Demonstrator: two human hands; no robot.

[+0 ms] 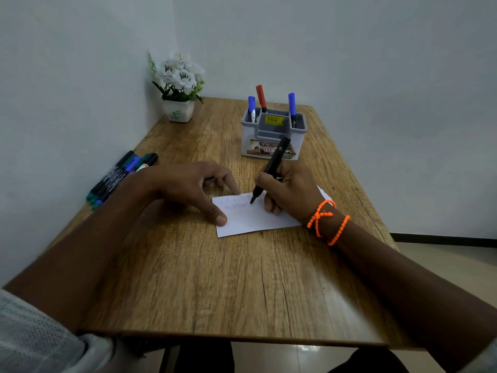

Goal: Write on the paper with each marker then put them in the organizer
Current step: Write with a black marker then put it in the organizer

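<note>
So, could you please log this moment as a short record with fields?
right hand: holds uncapped black marker, tip on white paper sheet
left hand: fingers pin paper's left edge
grey plastic organizer: two blue-capped markers, one red-capped marker, upright
loose markers: pile at left edge of wooden table
white flower pot: far left corner

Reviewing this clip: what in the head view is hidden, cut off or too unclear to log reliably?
- Writing on the paper: faint and too small to read.
- Loose markers at the table's left edge: the left forearm covers their near ends, so no sure count.
- Left hand: something dark under its fingers, maybe a cap, unclear.
- Organizer: its walls hide the lower parts of the three standing markers.
- Black marker: the right hand hides its middle.
</note>
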